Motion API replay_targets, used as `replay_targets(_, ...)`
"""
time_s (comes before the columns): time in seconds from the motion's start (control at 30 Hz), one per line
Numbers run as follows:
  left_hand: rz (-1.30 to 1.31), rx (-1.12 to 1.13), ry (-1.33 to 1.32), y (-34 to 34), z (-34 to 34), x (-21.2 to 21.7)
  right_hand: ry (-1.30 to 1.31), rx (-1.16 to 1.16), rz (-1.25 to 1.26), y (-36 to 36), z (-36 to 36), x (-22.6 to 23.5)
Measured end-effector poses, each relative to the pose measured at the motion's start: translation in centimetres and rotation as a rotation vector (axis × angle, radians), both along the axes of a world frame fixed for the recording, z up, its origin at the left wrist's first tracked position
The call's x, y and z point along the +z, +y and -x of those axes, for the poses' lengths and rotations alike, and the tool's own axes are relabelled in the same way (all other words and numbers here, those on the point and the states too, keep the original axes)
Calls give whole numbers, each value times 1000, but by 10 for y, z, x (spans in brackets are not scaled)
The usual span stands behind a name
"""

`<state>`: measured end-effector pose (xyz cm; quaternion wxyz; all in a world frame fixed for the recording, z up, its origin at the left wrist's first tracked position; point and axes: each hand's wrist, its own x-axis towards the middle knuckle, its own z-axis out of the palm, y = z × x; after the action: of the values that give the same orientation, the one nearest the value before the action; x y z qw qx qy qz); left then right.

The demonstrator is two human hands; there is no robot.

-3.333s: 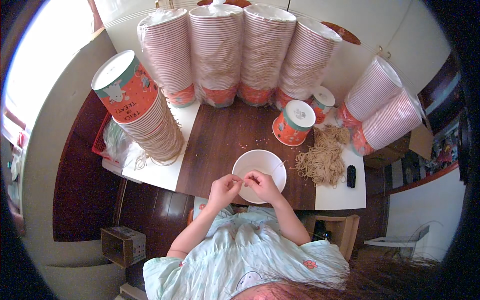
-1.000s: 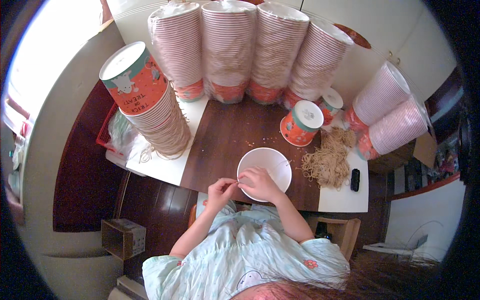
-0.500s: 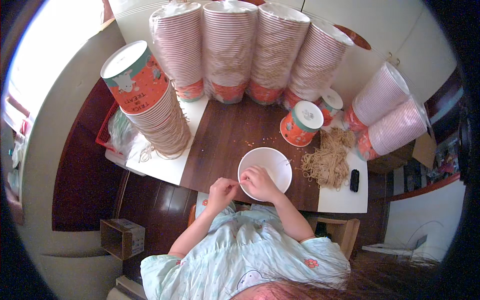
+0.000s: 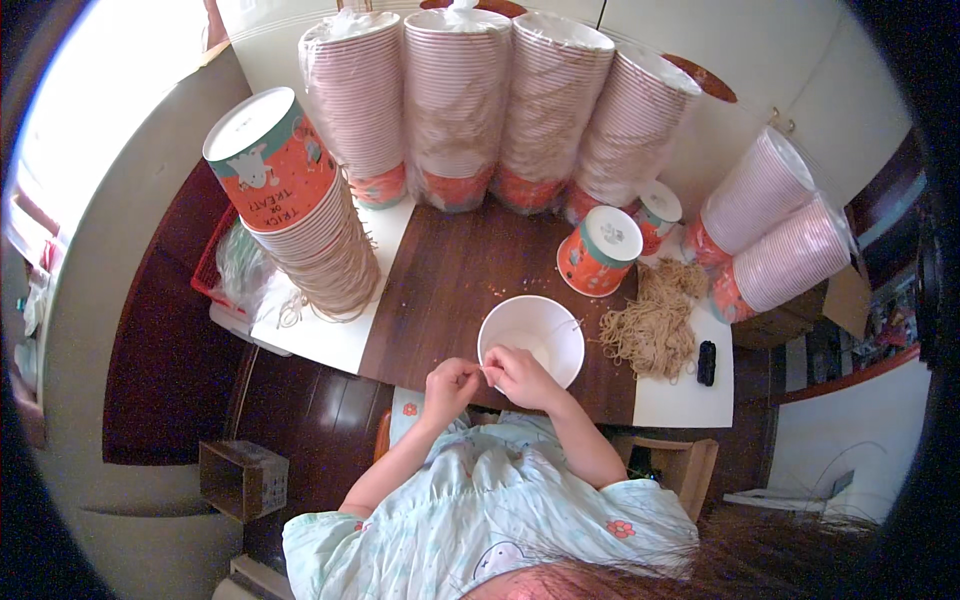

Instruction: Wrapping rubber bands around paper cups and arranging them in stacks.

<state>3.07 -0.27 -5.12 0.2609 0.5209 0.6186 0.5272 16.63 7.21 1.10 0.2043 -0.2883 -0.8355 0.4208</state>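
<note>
Hands barely shifted: left hand (image 4: 452,382), right hand (image 4: 517,376) pinching round white paper cup (image 4: 531,338) rim.

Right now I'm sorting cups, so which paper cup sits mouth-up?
The white-insided cup at the near table edge, which both hands, left hand and right hand, touch at its rim. The loose orange cups stand upside down.

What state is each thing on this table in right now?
White paper cup: upright, open, empty.
Left hand: pinched at the cup's near rim.
Right hand: pinched on the rim.
String pile: loose, tangled.
Orange cup: upside down.
Wrapped cup stacks: bagged, nested.
</note>
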Motion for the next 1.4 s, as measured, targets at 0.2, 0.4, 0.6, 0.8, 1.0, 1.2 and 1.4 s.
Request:
replay_targets(0.2, 154, -77, -289, 8, 5, -4, 53, -46, 126, -14, -14, 38)
replay_targets(0.4, 307, -174, -193, 39, 14, 13, -104, 186, -232, -39, -31, 74)
replay_targets(0.6, 332, -314, -208, 45, 12, 58, -96, 211, -424, -52, -32, 84)
replay_targets(0.8, -338, 177, 203, 46, 75, 136, -79, 191, -856, -36, 6, 118)
replay_targets(1.0, -806, 889, 948, 54, 173, 244, 269, 99, -1267, 27, 134, 161)
replay_targets(1.2, -658, 1162, 1158, 64, 267, 265, 449, 110, -1293, 43, 239, 175)
replay_targets(1.4, -409, 901, 1185, 63, 295, 197, 292, 247, -1094, 47, 261, 115)
